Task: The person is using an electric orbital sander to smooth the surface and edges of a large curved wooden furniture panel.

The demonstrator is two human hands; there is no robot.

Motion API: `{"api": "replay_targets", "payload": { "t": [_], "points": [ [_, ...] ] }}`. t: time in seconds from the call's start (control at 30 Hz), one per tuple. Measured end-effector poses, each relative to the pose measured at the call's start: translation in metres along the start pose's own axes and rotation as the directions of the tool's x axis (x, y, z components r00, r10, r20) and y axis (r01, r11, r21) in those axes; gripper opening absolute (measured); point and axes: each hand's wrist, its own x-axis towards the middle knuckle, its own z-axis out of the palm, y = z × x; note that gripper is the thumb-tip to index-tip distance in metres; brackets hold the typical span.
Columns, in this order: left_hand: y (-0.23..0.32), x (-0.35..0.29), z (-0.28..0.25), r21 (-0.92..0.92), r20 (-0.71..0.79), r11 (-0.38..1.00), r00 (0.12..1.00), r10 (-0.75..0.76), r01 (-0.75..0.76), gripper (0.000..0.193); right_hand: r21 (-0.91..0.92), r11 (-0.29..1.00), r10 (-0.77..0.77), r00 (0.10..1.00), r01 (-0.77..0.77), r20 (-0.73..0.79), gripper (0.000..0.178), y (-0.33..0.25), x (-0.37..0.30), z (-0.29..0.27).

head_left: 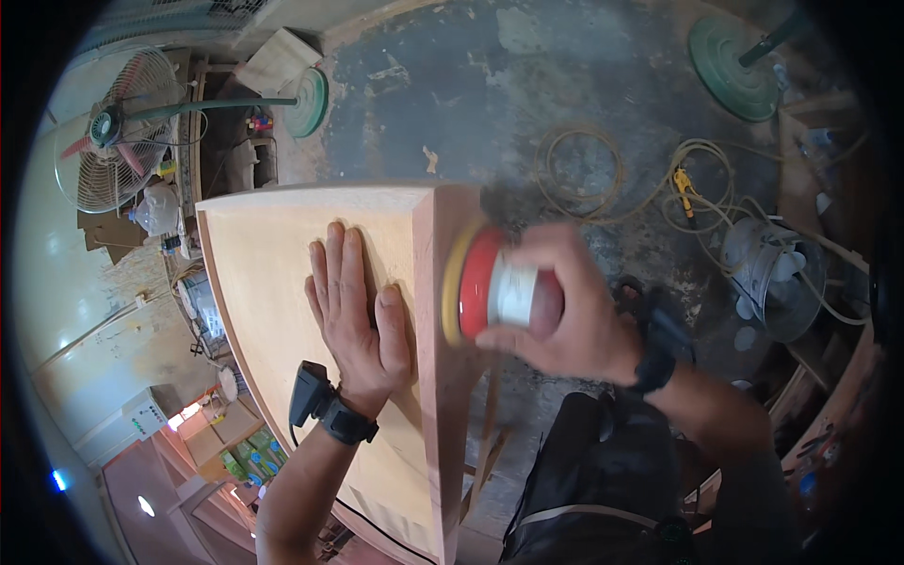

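Observation:
A large pale wooden panel with a raised frame [254, 282] stands in front of me. My left hand [353, 311] lies flat on its face near the right edge, fingers stretched out. My right hand [584, 306] grips a round sander [480, 287] with a red and white body and a yellow pad. The pad is against, or very close to, the wooden side edge [450, 245] of the piece. Motion blurs my right hand and the sander slightly.
A standing fan [118, 132] is at the far left, with a round green base [306, 102]. Another green base [730, 68] stands far right. A coiled hose [584, 169] with a yellow air gun [686, 188] lies on the floor beside a clear bucket [777, 273].

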Motion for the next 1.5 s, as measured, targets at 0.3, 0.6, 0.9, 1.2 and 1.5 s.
{"api": "replay_targets", "payload": {
  "t": [0.3, 0.6, 0.9, 1.2, 1.5],
  "points": [
    [-0.001, -0.001, 0.002, 0.014, -0.011, 1.0, 1.0, 0.003, -0.003, 0.066, 0.006, 1.0, 0.014, 0.996, -0.014, 0.089, 0.074, -0.021, -0.019, 0.004],
    [-0.003, -0.003, -0.003, 0.026, -0.018, 1.0, 1.0, 0.0, 0.001, 0.065, 0.01, 1.0, -0.013, 0.999, 0.013, 0.043, 0.067, -0.015, 0.005, 0.001],
    [-0.004, -0.002, 0.0, 0.028, -0.016, 1.0, 1.0, 0.009, -0.008, 0.066, -0.049, 0.999, 0.026, 0.997, -0.022, 0.075, 0.071, 0.004, 0.01, -0.005],
    [-0.001, -0.002, 0.0, 0.021, -0.022, 1.0, 1.0, 0.01, -0.009, 0.065, 0.008, 0.985, 0.169, 0.983, -0.17, 0.066, 0.067, 0.01, 0.011, -0.008],
    [-0.002, -0.001, -0.001, 0.033, -0.011, 0.999, 1.0, 0.004, -0.003, 0.066, -0.116, 0.981, 0.17, 0.977, -0.155, 0.131, 0.069, 0.011, 0.014, -0.013]
  ]
}}
